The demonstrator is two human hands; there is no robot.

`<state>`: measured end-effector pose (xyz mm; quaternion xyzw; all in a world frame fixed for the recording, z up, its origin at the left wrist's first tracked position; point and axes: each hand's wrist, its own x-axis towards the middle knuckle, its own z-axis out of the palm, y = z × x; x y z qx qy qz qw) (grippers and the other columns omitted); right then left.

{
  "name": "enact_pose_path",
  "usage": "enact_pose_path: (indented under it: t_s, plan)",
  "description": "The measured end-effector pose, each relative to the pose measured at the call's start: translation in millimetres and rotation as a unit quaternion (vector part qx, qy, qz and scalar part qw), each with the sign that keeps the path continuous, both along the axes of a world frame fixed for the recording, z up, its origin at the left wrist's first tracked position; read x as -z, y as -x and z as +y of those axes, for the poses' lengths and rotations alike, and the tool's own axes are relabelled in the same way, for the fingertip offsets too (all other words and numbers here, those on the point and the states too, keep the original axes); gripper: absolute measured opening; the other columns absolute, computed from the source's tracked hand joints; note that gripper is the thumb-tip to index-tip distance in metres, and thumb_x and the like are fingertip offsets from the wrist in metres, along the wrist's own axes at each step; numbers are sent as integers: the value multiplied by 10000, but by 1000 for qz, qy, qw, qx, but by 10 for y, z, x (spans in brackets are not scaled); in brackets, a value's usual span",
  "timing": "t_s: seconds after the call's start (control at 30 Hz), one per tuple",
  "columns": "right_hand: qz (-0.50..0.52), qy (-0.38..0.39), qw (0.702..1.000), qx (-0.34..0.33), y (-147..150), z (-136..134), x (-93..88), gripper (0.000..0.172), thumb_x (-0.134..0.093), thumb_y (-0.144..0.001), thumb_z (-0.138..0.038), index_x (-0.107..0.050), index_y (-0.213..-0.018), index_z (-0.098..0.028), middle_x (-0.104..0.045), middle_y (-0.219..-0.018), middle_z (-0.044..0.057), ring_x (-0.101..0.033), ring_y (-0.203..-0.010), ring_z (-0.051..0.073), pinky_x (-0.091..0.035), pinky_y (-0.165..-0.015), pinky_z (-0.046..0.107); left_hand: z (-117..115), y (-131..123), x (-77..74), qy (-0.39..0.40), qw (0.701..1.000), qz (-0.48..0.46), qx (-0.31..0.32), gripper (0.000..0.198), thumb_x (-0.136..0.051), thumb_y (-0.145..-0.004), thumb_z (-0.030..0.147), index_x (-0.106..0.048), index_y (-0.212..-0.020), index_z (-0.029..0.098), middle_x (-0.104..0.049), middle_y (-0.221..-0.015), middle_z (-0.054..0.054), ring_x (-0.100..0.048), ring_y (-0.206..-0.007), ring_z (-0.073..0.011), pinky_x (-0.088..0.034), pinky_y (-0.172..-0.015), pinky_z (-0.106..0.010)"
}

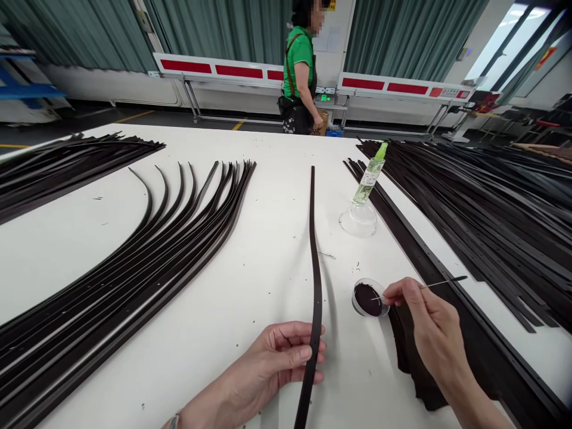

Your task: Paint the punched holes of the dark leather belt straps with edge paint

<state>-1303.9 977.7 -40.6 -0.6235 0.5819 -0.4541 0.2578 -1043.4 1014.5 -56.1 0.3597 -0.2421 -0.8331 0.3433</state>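
My left hand (286, 354) is closed around a long dark strap (315, 268) standing on its edge; the strap runs from the table's near edge toward the far side. My right hand (424, 316) pinches a thin tool (440, 283), whose tip dips into a small round dish of dark paste (369, 298) just right of the strap. A dark cloth (411, 351) lies under my right wrist.
A clear flask with a green nozzle (367, 190) stands beyond the dish. Fanned dark straps (134, 268) cover the table's left; more lie at the far left (67, 164) and in a heap on the right (482, 208). A person in a green shirt (298, 71) walks behind the white table (250, 280).
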Motion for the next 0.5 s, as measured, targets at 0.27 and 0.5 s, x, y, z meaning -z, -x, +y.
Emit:
enact_pose_path:
  t_s: [0.27, 0.5]
  plan:
    - [222, 104, 967, -73, 52, -108, 135, 254, -437, -987, -260, -612, -812, -204, -629, -744, 35, -561, -810, 180, -460, -673, 307, -1, -11, 11, 3, 1000, -7, 7, 210, -698, -821, 188, -711, -1029, 170, -678, -995, -77, -618, -920, -175, -543, -862, -377]
    - [209, 100, 969, -81, 12, -119, 186, 270, -443, -983, -263, -608, -777, -205, -639, -730, 28, -565, -827, 186, -457, -732, 323, -9, -6, 6, 7, 1000, -6, 7, 205, -696, -822, 179, -711, -1027, 176, -677, -992, -74, -617, -920, -173, -546, -854, -372]
